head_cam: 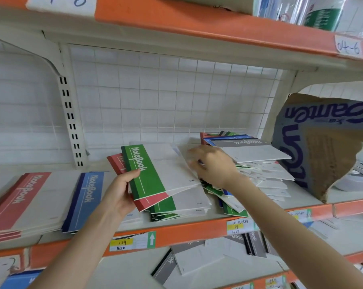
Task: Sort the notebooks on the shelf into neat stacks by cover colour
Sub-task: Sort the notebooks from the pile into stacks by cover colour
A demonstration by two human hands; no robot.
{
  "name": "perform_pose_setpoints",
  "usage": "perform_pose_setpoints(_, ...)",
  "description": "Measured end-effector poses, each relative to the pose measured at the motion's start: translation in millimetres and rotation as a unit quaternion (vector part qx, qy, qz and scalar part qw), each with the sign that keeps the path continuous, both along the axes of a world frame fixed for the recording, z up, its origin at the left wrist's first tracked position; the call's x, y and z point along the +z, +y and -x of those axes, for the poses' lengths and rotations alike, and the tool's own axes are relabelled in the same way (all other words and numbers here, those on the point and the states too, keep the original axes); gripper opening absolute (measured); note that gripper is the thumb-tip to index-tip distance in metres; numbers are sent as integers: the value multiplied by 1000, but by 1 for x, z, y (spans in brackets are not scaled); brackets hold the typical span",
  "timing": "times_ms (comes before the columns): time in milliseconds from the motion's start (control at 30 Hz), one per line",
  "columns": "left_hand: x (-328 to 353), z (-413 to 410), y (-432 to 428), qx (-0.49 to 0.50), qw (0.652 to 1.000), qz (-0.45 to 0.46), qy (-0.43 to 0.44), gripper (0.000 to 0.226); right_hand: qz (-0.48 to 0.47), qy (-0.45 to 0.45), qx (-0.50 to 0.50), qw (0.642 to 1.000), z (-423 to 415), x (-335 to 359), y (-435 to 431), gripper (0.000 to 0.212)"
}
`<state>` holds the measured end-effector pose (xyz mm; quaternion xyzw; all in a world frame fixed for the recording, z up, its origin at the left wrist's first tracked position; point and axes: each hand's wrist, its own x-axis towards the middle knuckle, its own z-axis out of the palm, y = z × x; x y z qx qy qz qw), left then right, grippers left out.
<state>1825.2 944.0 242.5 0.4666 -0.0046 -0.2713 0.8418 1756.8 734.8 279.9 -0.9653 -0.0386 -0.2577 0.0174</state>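
Left grip (pixel 120 190) clasps the green notebook (pixel 147 172), spine leftward, long axis running away; right grip (pixel 214 165) unclear.

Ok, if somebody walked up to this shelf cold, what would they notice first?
Probably the green notebook at centre, fanned over a red notebook and gripped by the left hand. Next, the right hand reaching into the jumbled pile of mixed covers further right. The neat red stack and blue stack at far left and the torn cardboard box at far right frame it all.
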Motion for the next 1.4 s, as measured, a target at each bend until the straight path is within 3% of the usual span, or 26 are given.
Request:
perform_pose_setpoints(100,2,0,-3,-1,1000,5,-4,14,-49,73,-264,960,1,12,-33,42)
perform_pose_setpoints(167,3,-1,-6,-4,1000,1,-8,15,-87,133,-319,934,3,14,-48,44)
perform_pose_setpoints(267,6,2,-10,-9,1000,-5,-15,14,-99,166,-329,924,4,15,-62,37)
perform_pose_setpoints(467,9,8,-13,-28,999,-7,-18,11,14,282,-283,916,13,33,-73,34)
perform_pose_setpoints(533,9,9,-15,-35,999,-11,-21,11,4,268,-271,925,17,34,-73,17)
perform_pose_setpoints(733,10,12,-20,-48,998,-16,-21,11,12,128,-309,942,16,26,-65,23)
perform_pose_setpoints(900,12,13,-23,-38,999,-10,-12,14,2,44,-192,980,22,14,-45,29)
perform_pose_setpoints(1000,11,12,-23,-28,1000,6,5,19,-40,9,10,999,31,5,-26,36)
perform_pose_setpoints(1133,10,12,-19,-43,999,25,-11,27,-25,51,224,973,38,-8,-8,30)
perform_pose_setpoints(1300,11,15,-15,-22,1000,-10,-11,13,-69,95,265,957,31,-11,-11,24)
perform_pose_setpoints(1400,9,14,-13,-11,1000,-22,-2,14,-166,136,205,955,32,-5,-19,30)
